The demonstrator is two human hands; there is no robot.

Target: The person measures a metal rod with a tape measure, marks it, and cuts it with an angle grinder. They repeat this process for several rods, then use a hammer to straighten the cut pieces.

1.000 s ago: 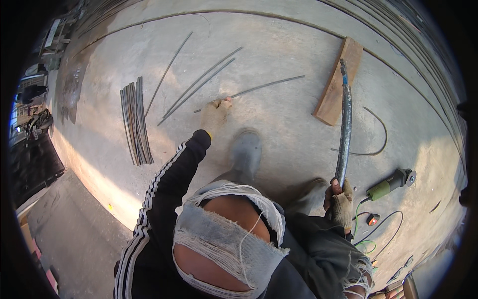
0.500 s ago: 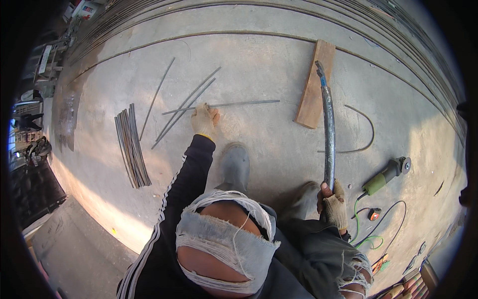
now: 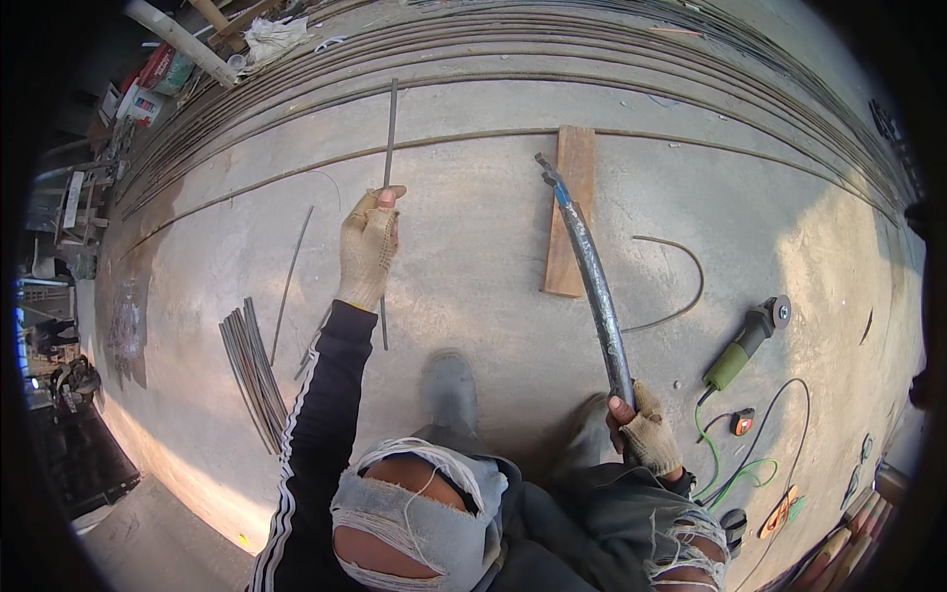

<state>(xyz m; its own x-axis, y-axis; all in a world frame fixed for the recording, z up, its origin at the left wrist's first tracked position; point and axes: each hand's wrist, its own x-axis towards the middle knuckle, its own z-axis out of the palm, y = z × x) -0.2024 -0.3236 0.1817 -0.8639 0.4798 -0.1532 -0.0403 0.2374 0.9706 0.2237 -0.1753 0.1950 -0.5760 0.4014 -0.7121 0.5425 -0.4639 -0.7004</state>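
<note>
My left hand (image 3: pixel 369 247), in a tan fingerless work glove, grips a thin steel rod (image 3: pixel 393 128) near its middle, thumb along it. The rod points away from me, its near end showing below the wrist. Gloved as well, my right hand (image 3: pixel 651 434) is closed around the lower end of a long metal rebar bending bar (image 3: pixel 595 281). That bar leans up and left, its notched head over the edge of a wooden plank (image 3: pixel 563 261). Left of my sleeve lie a cut-rod bundle (image 3: pixel 254 380) and a loose rod (image 3: pixel 292 281); another is mostly hidden behind the sleeve.
A green angle grinder (image 3: pixel 735 357) lies on the concrete at right, its cord trailing toward me. Near it are a small orange-and-black tape measure (image 3: pixel 742 421) and a bent rod (image 3: pixel 702 281). Long steel bars (image 3: pixel 395 69) run across the far side.
My left hand has picked a rod off the floor and swung it from lying sideways to pointing away. The view has shifted; my right hand keeps its grip on the bending bar.
</note>
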